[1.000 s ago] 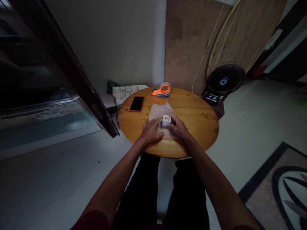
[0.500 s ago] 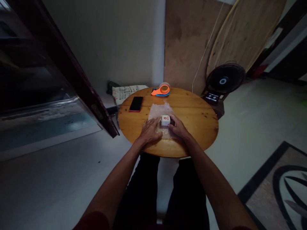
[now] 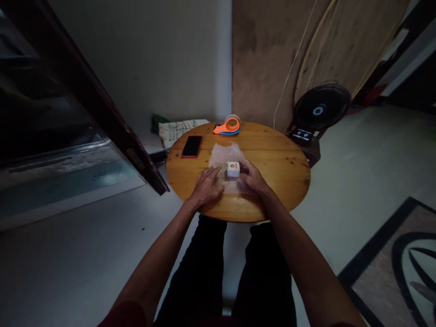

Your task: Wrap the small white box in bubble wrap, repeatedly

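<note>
A small white box (image 3: 233,169) with a red mark stands on a sheet of clear bubble wrap (image 3: 226,156) laid over the round wooden table. To the left of the box, my left hand (image 3: 207,185) rests with fingers spread on the wrap's edge, apart from the box. My right hand (image 3: 254,177) is close against the box's right side, thumb and fingers parted. Whether its fingertips touch the box I cannot tell.
An orange and blue tape dispenser (image 3: 227,126) stands at the table's (image 3: 279,172) far edge. A phone with a red rim (image 3: 191,146) lies at the left. Behind on the right is a round black fan (image 3: 318,110); a dark door frame (image 3: 132,154) rises on the left.
My left hand has shifted slightly left, away from the box. The right hand stays at the box's right side, its thumb a little farther from it. The view has shifted slightly.
</note>
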Motion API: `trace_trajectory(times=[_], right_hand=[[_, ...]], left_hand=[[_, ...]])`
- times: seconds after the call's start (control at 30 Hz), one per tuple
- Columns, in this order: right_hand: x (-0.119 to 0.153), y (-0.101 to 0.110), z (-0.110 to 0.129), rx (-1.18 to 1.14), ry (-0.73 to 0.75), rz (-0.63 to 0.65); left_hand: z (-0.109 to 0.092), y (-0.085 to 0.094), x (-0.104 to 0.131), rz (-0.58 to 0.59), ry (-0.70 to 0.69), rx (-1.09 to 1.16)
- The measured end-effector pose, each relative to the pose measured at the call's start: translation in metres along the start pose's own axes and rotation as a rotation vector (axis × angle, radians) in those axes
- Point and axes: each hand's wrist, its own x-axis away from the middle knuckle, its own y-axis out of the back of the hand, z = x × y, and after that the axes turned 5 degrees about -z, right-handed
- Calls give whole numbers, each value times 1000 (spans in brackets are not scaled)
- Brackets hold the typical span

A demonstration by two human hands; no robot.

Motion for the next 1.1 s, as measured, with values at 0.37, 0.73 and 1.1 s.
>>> trace_trajectory(times=[0.37,0.73,1.1], right_hand=[[-4,9,13,-194,-75,-255],[-1,23,19,-236,-163,-77],[3,18,27,-154,-126,-93]], left_hand=[[-23,26,18,34,-197,-205],[-29,14,13,56,-252,-239],[-22,8,12,43,-273,-274]])
